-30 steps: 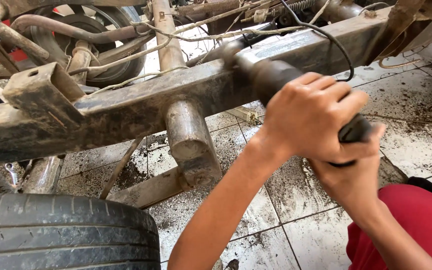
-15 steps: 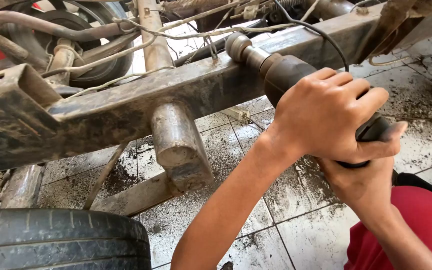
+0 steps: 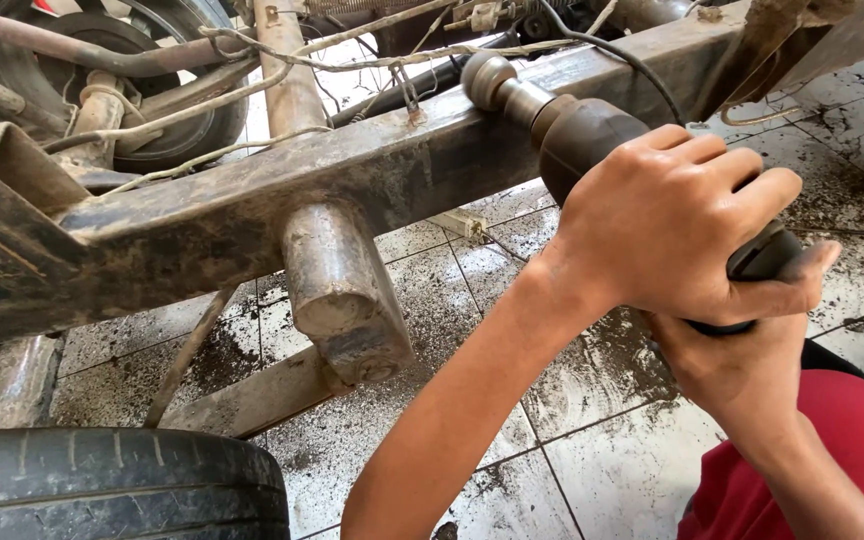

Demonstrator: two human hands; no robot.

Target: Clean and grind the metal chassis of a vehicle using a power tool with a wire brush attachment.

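Free room: bare tiled floor (image 3: 512, 400) beneath the frame rail, open between the tyre and the forearms; a lit gap above the rail beside the upright pipe.

Obstacles:
- Frame rail (image 3: 252, 200), rusty, running across the view from lower left to upper right.
- Cylindrical stub (image 3: 342, 290), hanging from the rail's underside into the floor gap.
- Tyre (image 3: 112, 485), lower left corner.
- Wires and hoses (image 3: 282, 60), strung over the rail's top.
- Power tool (image 3: 572, 130), head at the rail's upper edge; both hands (image 3: 672, 230) wrapped round its body, filling the right side.
- Angled bars (image 3: 252, 395) on the floor under the stub.
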